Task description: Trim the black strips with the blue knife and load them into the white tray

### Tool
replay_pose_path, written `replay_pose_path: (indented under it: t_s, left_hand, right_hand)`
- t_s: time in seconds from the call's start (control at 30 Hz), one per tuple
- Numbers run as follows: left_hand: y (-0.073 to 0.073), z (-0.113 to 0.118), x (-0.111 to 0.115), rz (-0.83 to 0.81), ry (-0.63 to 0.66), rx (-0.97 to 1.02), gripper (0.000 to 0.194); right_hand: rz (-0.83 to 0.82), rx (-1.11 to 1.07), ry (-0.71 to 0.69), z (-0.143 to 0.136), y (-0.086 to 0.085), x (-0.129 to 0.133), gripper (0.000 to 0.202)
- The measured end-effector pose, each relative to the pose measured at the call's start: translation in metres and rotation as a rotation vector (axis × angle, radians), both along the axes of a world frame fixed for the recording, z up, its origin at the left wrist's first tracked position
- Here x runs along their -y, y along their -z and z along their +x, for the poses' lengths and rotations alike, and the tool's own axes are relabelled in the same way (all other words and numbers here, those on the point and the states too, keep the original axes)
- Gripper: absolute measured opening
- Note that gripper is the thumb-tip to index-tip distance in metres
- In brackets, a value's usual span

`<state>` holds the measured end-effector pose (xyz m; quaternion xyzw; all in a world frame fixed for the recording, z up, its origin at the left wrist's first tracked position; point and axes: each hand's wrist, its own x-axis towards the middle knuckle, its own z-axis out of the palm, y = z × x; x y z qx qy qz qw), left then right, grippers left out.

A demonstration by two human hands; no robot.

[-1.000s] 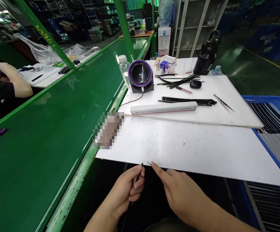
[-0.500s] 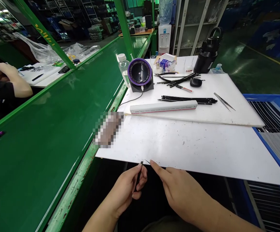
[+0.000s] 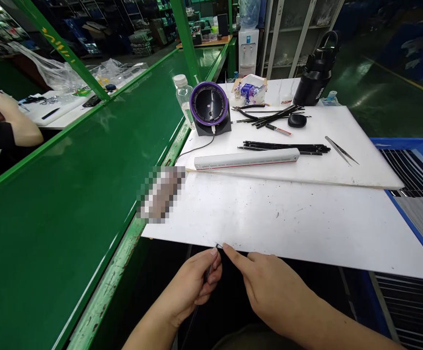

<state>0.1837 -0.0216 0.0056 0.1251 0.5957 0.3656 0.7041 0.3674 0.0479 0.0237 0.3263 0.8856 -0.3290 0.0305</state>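
My left hand (image 3: 191,284) is closed round a thin black strip (image 3: 207,274), thumb on top. The strip's upper end shows at the thumb tip, just off the table's front edge. In my right hand (image 3: 272,282) is a slim pointed metal tool (image 3: 219,244). Only its fine tip shows, past the stretched index finger; the rest is hidden under the hand, so its kind is unclear. The tip lies right at the strip's end; whether they touch I cannot tell.
On the white table (image 3: 270,214) lie a long white box (image 3: 246,159), black strips (image 3: 284,147), tweezers (image 3: 342,150), cutting pliers (image 3: 248,112) and a round purple-rimmed fan (image 3: 209,104). A blue crate (image 3: 412,218) stands right. At left, another person's arm (image 3: 12,119) shows beyond the green conveyor (image 3: 69,184).
My right hand has shifted slightly left, bringing the tool's tip over to the strip's end. The strip sits lower and more covered in my left hand. The view has shifted slightly.
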Motion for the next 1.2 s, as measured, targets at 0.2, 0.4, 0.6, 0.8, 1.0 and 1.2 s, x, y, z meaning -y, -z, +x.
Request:
replay_pose_path:
  t_s: [0.2, 0.4, 0.6, 0.8, 1.0, 1.2]
  left_hand:
    - [0.0003, -0.0009, -0.0001, 0.004, 0.017, 0.004, 0.035]
    - [-0.0045, -0.0025, -0.0035, -0.009, 0.011, 0.026, 0.033]
    - [-0.0062, -0.0057, -0.0051, 0.004, 0.039, 0.031, 0.032]
    - [-0.0055, -0.0071, -0.0079, -0.006, 0.062, 0.011, 0.032]
    - [-0.0063, -0.0091, -0.0085, -0.007, 0.094, -0.006, 0.033]
    - [-0.0062, -0.0086, -0.0082, 0.001, 0.097, -0.004, 0.035]
  right_hand:
    - [0.067, 0.041, -0.058, -0.0011, 0.0003, 0.0002, 0.069]
    - [0.108, 0.073, -0.067, -0.0013, 0.0036, 0.0035, 0.072]
    - [0.019, -0.016, -0.014, 0.0024, 0.0040, 0.0012, 0.064]
    - [0.026, -0.011, -0.020, 0.0028, 0.0006, 0.0012, 0.064]
    - [-0.010, 0.010, -0.029, 0.0026, -0.0028, -0.0024, 0.065]
    - [0.038, 0.012, -0.063, 0.0016, -0.0036, -0.0033, 0.066]
